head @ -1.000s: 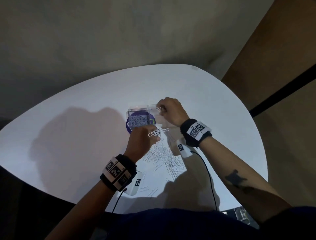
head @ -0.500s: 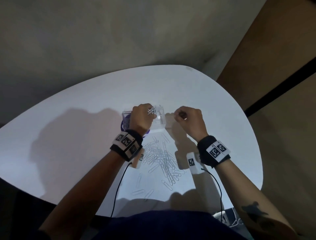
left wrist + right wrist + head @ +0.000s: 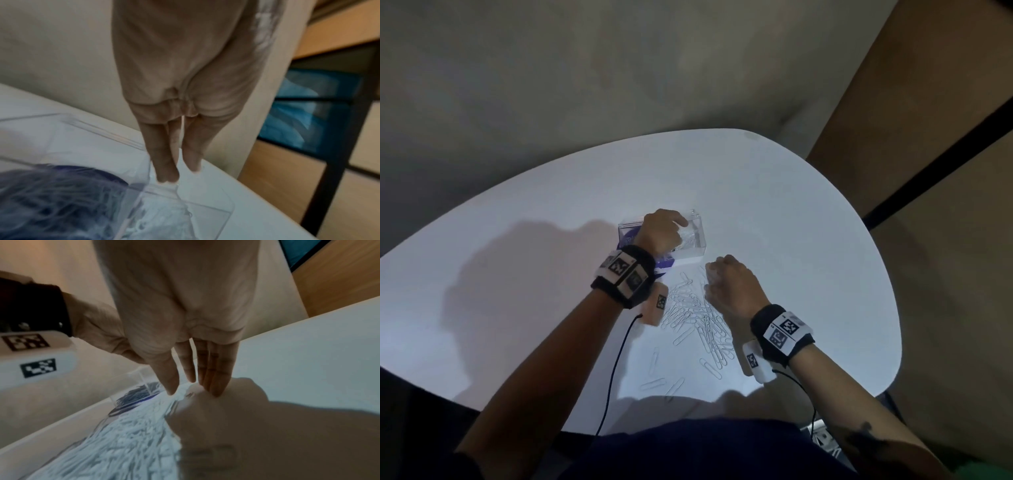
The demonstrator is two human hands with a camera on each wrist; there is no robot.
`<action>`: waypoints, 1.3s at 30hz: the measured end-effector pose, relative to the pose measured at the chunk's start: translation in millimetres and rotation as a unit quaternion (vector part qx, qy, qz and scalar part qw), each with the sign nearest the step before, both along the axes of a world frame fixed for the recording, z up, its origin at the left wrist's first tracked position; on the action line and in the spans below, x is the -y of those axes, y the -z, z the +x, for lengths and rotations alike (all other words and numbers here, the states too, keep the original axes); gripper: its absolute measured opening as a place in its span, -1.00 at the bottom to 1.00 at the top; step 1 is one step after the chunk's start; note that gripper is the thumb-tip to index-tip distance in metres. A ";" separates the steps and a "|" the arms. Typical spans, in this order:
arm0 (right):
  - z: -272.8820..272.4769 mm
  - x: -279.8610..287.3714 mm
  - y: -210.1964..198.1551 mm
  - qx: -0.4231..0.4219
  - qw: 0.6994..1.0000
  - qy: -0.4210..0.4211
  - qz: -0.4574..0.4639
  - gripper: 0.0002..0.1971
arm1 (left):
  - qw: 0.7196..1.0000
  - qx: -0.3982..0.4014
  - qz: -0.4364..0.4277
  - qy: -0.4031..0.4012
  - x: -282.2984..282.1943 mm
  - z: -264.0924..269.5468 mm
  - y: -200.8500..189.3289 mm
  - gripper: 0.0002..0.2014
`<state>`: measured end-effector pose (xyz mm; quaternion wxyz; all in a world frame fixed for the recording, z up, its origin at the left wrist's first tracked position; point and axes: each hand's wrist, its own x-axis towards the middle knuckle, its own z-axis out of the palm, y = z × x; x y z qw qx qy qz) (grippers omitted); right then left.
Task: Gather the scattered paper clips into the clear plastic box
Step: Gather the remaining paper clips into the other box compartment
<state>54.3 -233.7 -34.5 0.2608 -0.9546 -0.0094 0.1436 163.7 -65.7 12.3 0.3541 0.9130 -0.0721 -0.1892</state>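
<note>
The clear plastic box point(image 3: 697, 245) stands on the white table point(image 3: 791, 240), with a heap of silver paper clips point(image 3: 162, 216) inside. My left hand point(image 3: 671, 236) hovers over it, fingers point(image 3: 164, 170) straight and pointing down at the box's rim, holding nothing. The scattered paper clips point(image 3: 695, 315) lie in a pile just in front of the box. My right hand point(image 3: 710, 277) reaches down at the pile's far right end. Its straight fingertips point(image 3: 216, 386) touch the table beside the clips point(image 3: 123, 451); whether any clip is caught between them is not visible.
A dark purple disc point(image 3: 666, 263) lies under the box's near left part. A few stray clips point(image 3: 654, 383) lie close to the table's near edge. A wooden wall panel point(image 3: 928, 171) stands to the right.
My left hand carried a bunch of clips to the box and now holds none. My right hand left the box and came back down to the pile.
</note>
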 end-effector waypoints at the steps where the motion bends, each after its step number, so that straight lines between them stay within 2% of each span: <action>1: -0.4 -3.1 2.9 -0.008 1.000 -0.016 -0.006 -0.83 | 0.998 0.009 -0.057 -0.012 -9.4 -6.6 -4.1 -0.76; 3: -2.6 -8.4 7.5 -0.011 0.997 -0.077 -0.029 -0.76 | 0.985 -0.012 -0.161 -0.062 -29.3 -21.9 -12.8 -0.82; 4: -4.4 -10.1 8.5 -0.006 0.993 -0.111 -0.041 -0.68 | 0.978 -0.045 -0.184 -0.083 -38.3 -31.3 -16.6 -0.83; 5: -6.9 -11.1 7.5 0.000 0.989 -0.139 -0.050 -0.61 | 0.980 -0.067 -0.169 -0.085 -46.3 -41.4 -16.8 -0.83; 6: -9.7 -11.1 6.6 0.007 0.985 -0.163 -0.055 -0.58 | 0.989 -0.070 -0.111 -0.067 -52.5 -52.9 -17.7 -0.83; 8: -17.0 -7.6 2.2 -0.003 0.978 -0.199 -0.057 -0.50 | 0.998 -0.017 0.064 0.019 -65.6 -76.9 -11.5 -0.84; 9: -21.0 -4.7 0.3 -0.015 0.975 -0.214 -0.060 -0.45 | 0.991 0.003 0.127 0.051 -72.3 -88.6 -5.9 -0.76; 10: -25.4 -1.6 -1.9 -0.024 0.970 -0.231 -0.066 -0.40 | 0.983 0.003 0.163 0.081 -77.9 -100.1 -0.4 -0.57; 12: -34.3 3.9 -4.8 -0.037 0.962 -0.259 -0.080 -0.26 | 0.965 -0.037 0.205 0.162 -89.9 -121.4 14.8 -0.04; 13: -38.8 6.3 -5.0 -0.044 0.958 -0.270 -0.090 -0.17 | 0.954 -0.024 0.223 0.201 -94.4 -131.9 23.0 0.17; 14: -42.6 7.9 -4.5 -0.048 0.954 -0.278 -0.098 -0.08 | 0.941 0.004 0.243 0.234 -98.3 -143.1 30.6 0.28; 16: -47.0 9.2 -3.2 -0.047 0.958 -0.266 -0.094 -0.04 | 0.931 0.038 0.265 0.250 -101.3 -163.4 43.3 0.35; 19: -49.8 6.2 0.2 -0.041 0.977 -0.205 -0.048 -0.22 | 0.942 0.056 0.251 0.215 -90.6 -170.1 57.1 0.37; 23: -51.9 -3.1 2.8 0.001 0.989 -0.144 -0.029 -0.53 | 0.959 0.091 0.218 0.156 -70.8 -156.1 53.5 0.16; 27: -48.8 -11.0 -1.0 0.020 0.994 -0.110 0.016 -0.80 | 0.961 0.107 0.198 0.159 -54.6 -140.7 45.4 -0.01; 30: -44.0 -13.5 -8.7 -0.007 0.996 -0.076 0.052 -0.81 | 0.952 0.123 0.202 0.196 -47.0 -132.7 47.4 -0.15; 34: -37.1 -9.8 -14.9 -0.024 0.994 -0.026 0.102 -0.78 | 0.955 0.146 0.175 0.192 -40.9 -131.3 50.5 -0.53; 39: -22.1 2.0 -31.5 -0.014 0.993 0.001 0.121 -0.78 | 0.954 0.163 0.171 0.184 -37.7 -123.6 48.0 -0.71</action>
